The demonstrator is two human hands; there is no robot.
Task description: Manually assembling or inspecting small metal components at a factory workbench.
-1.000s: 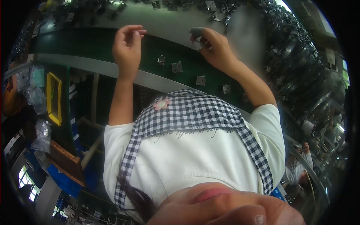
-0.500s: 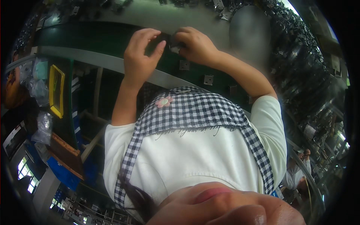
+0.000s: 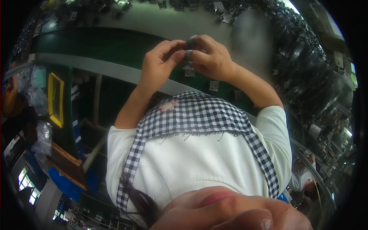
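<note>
My left hand (image 3: 160, 63) and my right hand (image 3: 214, 59) meet over the green work surface (image 3: 96, 44), fingertips almost touching. Thumb and fingers of each are drawn together in a pinch. Grey coverings (image 3: 188, 55) show at the right thumb and forefinger tips; whether they are tape or finger cots is unclear. Anything held between the fingertips is too small and hidden to name. Just below the right fingers lies a small square metal plate with holes (image 3: 189, 72). A second metal plate (image 3: 214, 85) and a darker third one (image 3: 237, 94) lie in a row to its right.
A pale metal edge (image 3: 111, 71) runs between my body and the green surface. Heaps of small metal parts (image 3: 295, 46) spread at the far side and right. A yellow frame (image 3: 56, 99) and plastic bags (image 3: 43, 138) are at left. Another person (image 3: 304, 176) is at lower right.
My left hand has moved right and closed from a spread pose into a pinch. My right hand has shifted slightly right and nearer, so the fingertips of both now meet.
</note>
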